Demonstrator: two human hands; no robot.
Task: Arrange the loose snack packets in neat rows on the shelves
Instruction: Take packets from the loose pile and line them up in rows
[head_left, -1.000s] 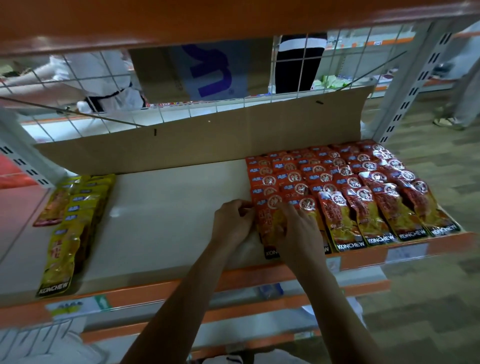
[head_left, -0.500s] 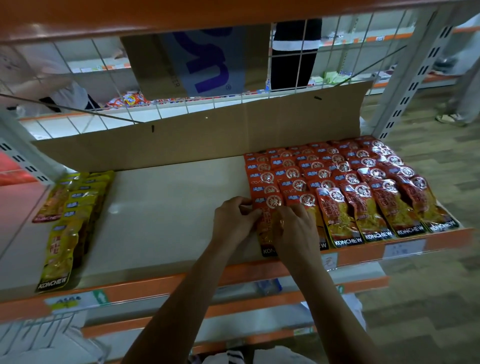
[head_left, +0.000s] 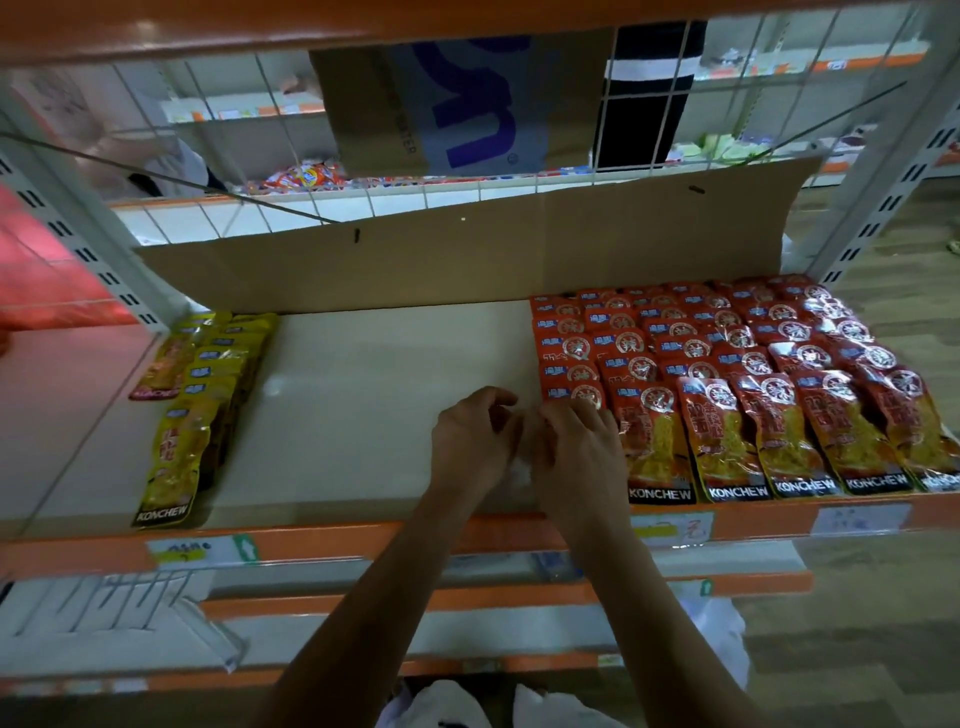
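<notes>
On the shelf (head_left: 363, 415), the left hand (head_left: 475, 441) and right hand (head_left: 576, 452) curl together at the red packets' (head_left: 727, 364) leftmost column, their grip lost in blur; a careless nudge would likely skew the overlapping rows.

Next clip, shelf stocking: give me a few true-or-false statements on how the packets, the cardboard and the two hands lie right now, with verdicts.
1. The red packets lie in rows at the right end of the shelf. True.
2. The yellow packets lie pressed against the red ones. False: they lie at the left end, with bare shelf between.
3. A cardboard sheet stands along the back of the shelf. True.
4. The left hand and the right hand are over the yellow packets. False: both are near the front edge, at the left side of the red packets.
</notes>
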